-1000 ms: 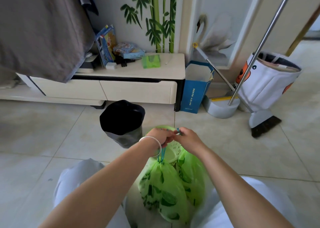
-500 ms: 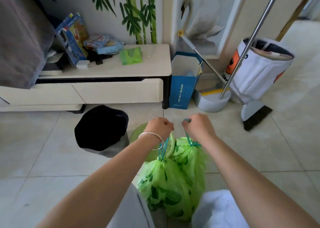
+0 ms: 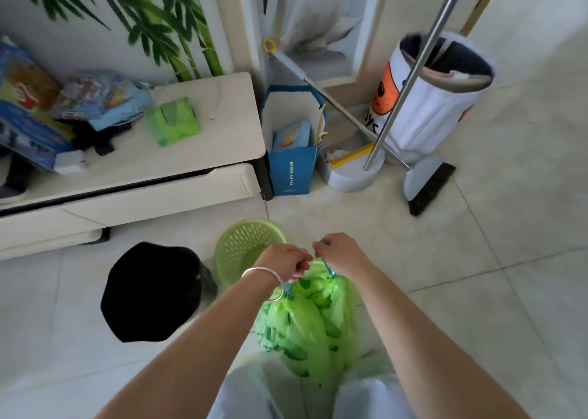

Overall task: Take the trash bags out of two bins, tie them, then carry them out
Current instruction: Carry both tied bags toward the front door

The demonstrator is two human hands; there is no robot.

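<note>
Compared with half a second ago, I am noting that the two hands are sitting closer together, nearly knuckle to knuckle, and the camera is looking down more steeply, so the green bin (image 3: 249, 249) is showing its open, unlined mouth where before the wrist was covering most of it. The left hand (image 3: 284, 260), wearing a bangle (image 3: 264, 275), is curling its fingers round a blue drawstring (image 3: 289, 287); the right hand (image 3: 340, 252) is pinching the other drawstring loop between curled fingers. Both forearms are reaching forward and converging over the green bag (image 3: 310, 321), which is hanging gathered beneath the hands, clear of the bin and in front of my pale-trousered knees. The black bin (image 3: 152, 293) is standing just left of the green one, its dark liner in place. I am recording pale floor tiles (image 3: 493, 291) underfoot. A low cream cabinet (image 3: 178, 176) is standing against the bamboo-painted wall, carrying packets and a green tissue pack (image 3: 173, 121). Beside it a blue paper bag (image 3: 291, 170), a dustpan (image 3: 353, 172), a broom (image 3: 428, 186) and a white cloth hamper (image 3: 436, 100) are standing near the corner.
</note>
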